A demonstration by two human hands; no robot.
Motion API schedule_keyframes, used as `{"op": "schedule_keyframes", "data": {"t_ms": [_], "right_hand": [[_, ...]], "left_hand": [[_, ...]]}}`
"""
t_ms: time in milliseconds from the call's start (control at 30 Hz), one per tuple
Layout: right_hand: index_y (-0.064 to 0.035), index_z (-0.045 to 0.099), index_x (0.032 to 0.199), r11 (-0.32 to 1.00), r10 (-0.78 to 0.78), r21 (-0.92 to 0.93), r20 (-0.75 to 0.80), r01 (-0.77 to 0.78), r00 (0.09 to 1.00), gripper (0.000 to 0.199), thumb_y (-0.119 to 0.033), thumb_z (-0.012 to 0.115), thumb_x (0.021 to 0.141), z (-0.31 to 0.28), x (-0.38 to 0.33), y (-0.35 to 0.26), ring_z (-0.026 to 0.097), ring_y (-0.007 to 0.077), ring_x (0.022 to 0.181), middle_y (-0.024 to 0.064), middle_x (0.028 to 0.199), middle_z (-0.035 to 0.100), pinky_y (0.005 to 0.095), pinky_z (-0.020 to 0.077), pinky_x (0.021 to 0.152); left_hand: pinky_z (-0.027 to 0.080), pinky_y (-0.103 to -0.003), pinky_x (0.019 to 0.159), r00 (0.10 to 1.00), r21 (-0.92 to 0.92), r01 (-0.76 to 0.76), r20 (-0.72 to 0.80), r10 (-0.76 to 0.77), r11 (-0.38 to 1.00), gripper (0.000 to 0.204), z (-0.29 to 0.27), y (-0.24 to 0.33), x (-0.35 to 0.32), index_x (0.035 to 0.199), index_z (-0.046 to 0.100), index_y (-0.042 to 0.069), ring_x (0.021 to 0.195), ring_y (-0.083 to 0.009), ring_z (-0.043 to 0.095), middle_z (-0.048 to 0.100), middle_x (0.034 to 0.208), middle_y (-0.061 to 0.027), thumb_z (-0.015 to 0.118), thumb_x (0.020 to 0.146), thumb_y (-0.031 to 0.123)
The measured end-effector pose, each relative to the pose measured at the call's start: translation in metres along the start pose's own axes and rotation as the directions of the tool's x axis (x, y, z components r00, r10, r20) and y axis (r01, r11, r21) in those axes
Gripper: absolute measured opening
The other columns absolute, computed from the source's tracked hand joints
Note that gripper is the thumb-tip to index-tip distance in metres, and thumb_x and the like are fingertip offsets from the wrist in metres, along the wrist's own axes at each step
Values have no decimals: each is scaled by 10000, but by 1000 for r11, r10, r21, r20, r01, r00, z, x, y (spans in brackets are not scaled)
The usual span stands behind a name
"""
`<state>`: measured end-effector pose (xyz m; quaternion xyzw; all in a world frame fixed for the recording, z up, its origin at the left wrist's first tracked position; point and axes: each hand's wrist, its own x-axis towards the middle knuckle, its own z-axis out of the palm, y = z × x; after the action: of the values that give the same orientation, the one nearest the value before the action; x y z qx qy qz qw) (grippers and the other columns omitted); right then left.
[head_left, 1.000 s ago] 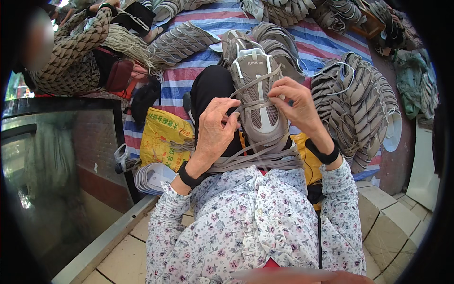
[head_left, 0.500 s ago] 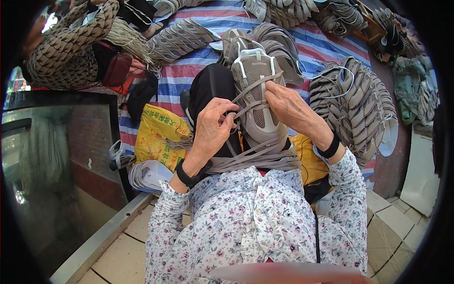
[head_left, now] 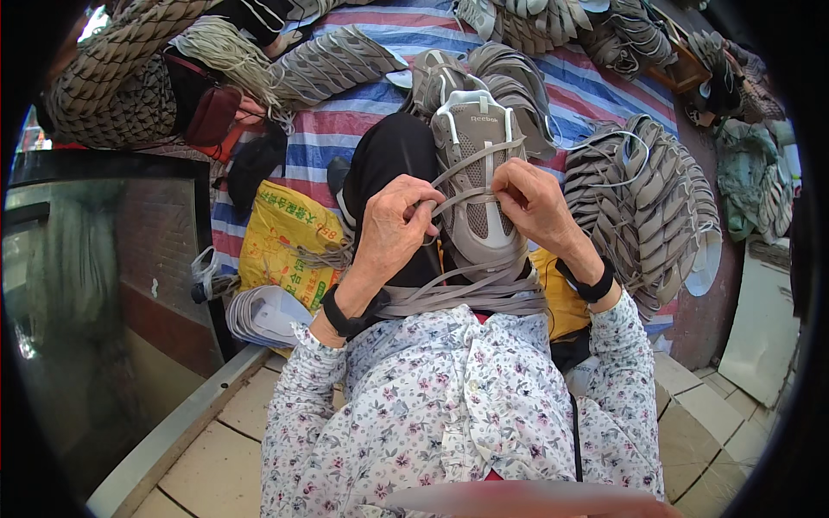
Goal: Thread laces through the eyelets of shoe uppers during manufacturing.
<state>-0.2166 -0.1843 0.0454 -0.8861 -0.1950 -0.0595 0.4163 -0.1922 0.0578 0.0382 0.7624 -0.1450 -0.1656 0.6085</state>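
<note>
A taupe shoe upper (head_left: pixel 472 226) with mesh panels and white trim lies over my lap, its toe end toward me. A flat taupe shoelace (head_left: pixel 464 164) crosses its front in slanting and level rows. At its left edge, my left hand (head_left: pixel 399 217) pinches the lace, drawn taut from the upper. My right hand (head_left: pixel 537 205) is closed at the right edge of the upper, by the level lace row; its curled fingers hide the exact grip point. Several more loose laces (head_left: pixel 458 293) lie across my lap below the toe.
Stacked taupe uppers (head_left: pixel 643 207) lie at right on a striped sheet (head_left: pixel 332 125); another row (head_left: pixel 341 65) lies farther off. At left are a yellow sack (head_left: pixel 289 233), white-lined pieces (head_left: pixel 269 315) and a glass-panelled frame (head_left: pixel 112 164). Another person's patterned sleeve (head_left: pixel 121 65) shows upper left.
My right hand has moved down the right side of the upper, toward the toe. My left hand stays at the left edge with the lace pinched. The view has shifted slightly.
</note>
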Motion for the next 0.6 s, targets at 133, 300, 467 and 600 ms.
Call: {"op": "schedule_keyframes", "data": {"t_ms": [133, 300, 467, 600], "right_hand": [[3, 577, 865, 943, 211, 235, 119, -234, 970, 99, 77, 607, 807, -1, 1, 10, 566, 101, 710, 36, 810, 587, 230, 453, 603], [-2, 597, 887, 694, 310, 570, 314, -439, 897, 74, 66, 598, 857, -17, -4, 18, 534, 57, 808, -3, 903, 562, 192, 460, 732], [7, 620, 901, 841, 270, 384, 310, -380, 912, 85, 51, 649, 835, -21, 6, 1, 559, 91, 746, 23, 891, 573, 228, 474, 670], [16, 636, 908, 991, 32, 124, 121, -47, 992, 126, 68, 678, 801, -8, 8, 3, 574, 110, 666, 51, 839, 596, 259, 460, 565]], "left_hand": [[573, -239, 575, 1000, -9, 9, 2, -9, 1000, 161, 0, -1, 0, 952, 667, -79, 665, -162, 693, 619, 1004, -101, 531, 868, -95], [565, -230, 569, 1000, -22, -2, 1, 2, 1000, 149, -1, -2, 1, 947, 668, -73, 655, -152, 693, 626, 983, -97, 541, 872, -95], [556, -227, 562, 1000, -18, 7, 3, -7, 1000, 144, -2, -1, 1, 939, 669, -63, 648, -143, 692, 626, 981, -96, 544, 873, -92], [546, -227, 555, 1000, 3, 8, 12, -8, 1000, 144, -1, 0, 3, 937, 669, -59, 647, -139, 692, 625, 977, -96, 544, 873, -92]]}}
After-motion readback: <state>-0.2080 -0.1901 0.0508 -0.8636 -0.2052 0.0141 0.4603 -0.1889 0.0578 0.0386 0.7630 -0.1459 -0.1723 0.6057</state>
